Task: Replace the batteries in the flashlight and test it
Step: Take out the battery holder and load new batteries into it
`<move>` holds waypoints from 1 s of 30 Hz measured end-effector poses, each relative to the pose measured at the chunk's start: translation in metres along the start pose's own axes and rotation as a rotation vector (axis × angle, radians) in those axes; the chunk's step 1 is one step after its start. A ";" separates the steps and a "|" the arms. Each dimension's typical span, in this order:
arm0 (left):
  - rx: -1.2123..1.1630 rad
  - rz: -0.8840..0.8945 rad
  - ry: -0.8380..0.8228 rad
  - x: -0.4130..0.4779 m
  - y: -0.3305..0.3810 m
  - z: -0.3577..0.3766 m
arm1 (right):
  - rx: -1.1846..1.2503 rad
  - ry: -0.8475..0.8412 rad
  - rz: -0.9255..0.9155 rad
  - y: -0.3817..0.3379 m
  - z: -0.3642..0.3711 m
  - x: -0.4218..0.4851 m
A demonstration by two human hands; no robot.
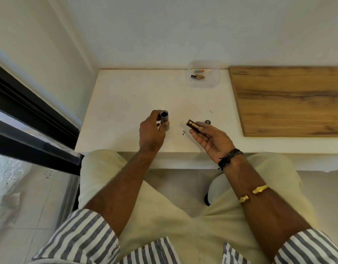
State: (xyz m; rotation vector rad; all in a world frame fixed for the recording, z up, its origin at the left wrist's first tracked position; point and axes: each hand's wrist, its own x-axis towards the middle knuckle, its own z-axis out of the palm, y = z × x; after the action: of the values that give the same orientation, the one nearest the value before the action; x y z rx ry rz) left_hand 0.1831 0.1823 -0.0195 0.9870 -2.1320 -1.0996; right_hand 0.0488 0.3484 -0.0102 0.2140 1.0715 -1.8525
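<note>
1. The left hand [151,130] is wrapped around the flashlight [164,120], fingers curled on its barrel, holding it upright on the table [126,103] with the open end facing up. The dark bore shows just past the fingertips. Judging from this, the step in hand is loading, so this grip should hold the tube steady and plumb.

2. The right hand [212,139] is palm up and pinches the battery holder [193,126] between thumb and fingertips at its near end. The far end, with a copper-topped cell showing, points toward the left hand. The two hands are near but apart.

3. To do it well, I judge the holder should be tipped from lying to standing before it meets the bore, then lowered straight, without forcing it at a slant.

4. Polarity matters: which end goes in first cannot be read here, so check the marks on the holder before inserting.

5. The cap [208,121] lies on the table just beyond the right fingertips, within easy reach for closing up afterwards.

6. The tub [203,74], well beyond both hands by the wall, holds loose batteries [198,76]; whether these are spent or fresh I cannot tell.

7. Risk, as I see it: a loose thumb grip could let a cell slip out of the holder as it tilts.
</note>
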 end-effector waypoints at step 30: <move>-0.066 0.159 -0.183 -0.037 0.021 0.011 | -0.817 0.094 -0.228 0.010 0.012 -0.012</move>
State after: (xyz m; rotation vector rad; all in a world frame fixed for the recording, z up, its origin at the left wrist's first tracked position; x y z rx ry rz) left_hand 0.1894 0.2249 -0.0119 0.6969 -2.2578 -1.2120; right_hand 0.0664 0.3456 -0.0024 -0.3145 1.8800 -1.4534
